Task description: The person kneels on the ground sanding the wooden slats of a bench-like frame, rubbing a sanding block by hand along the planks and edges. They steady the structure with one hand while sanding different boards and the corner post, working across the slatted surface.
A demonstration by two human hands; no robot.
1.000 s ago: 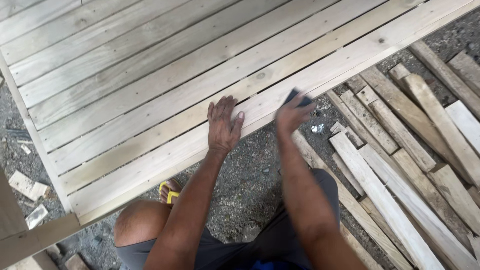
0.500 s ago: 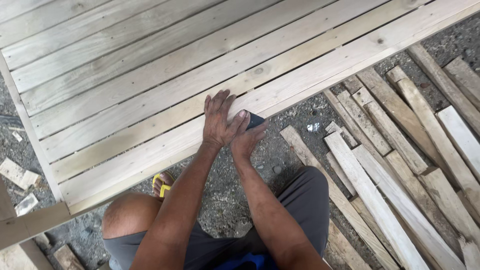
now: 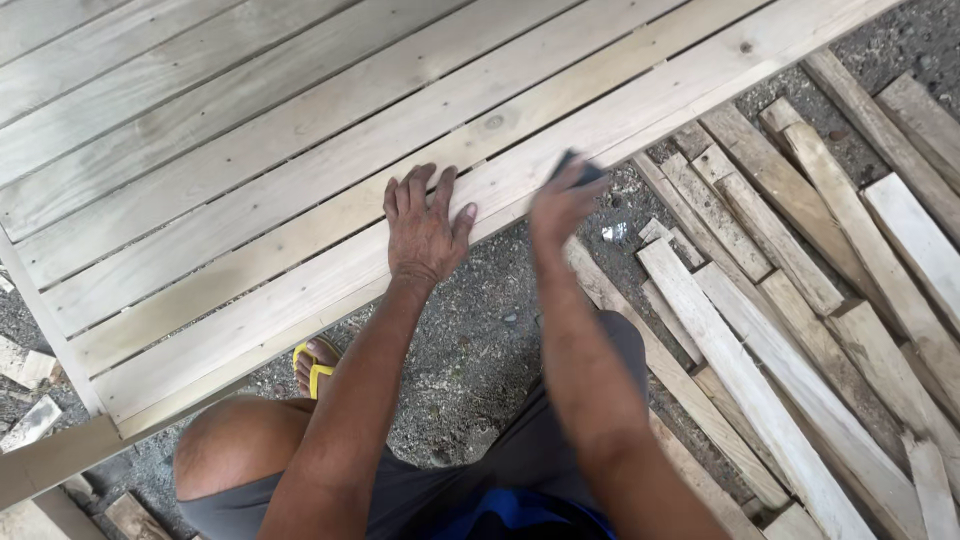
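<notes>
Gray gravel ground (image 3: 480,340) lies under everything, with small stones all over it. On top of it sits a big panel of pale wooden slats (image 3: 250,150), laid side by side with thin gaps between them. It fills the top and left of the view.

The person's left hand (image 3: 424,225) lies flat on the slat nearest the edge. Its fingers are spread out and it holds nothing. It just presses down on the wood.

The right hand (image 3: 562,203) is just beside it, to the right, at the edge of the same slat. It is closed around a small dark block (image 3: 578,166). Only the top of the block peeks out above the fingers, and it touches the wood. The hand looks blurry, so I cannot tell what kind of block it is.

To the right, many loose wooden strips (image 3: 800,300) lie on the gravel. They are close together and some touch or cross each other. A few short wood scraps (image 3: 25,365) lie at the far left.

Down low, a bare knee (image 3: 235,450) shows, with dark gray shorts (image 3: 560,460). A foot in a yellow sandal (image 3: 315,368) peeks out under the edge of the panel, on the gravel.
</notes>
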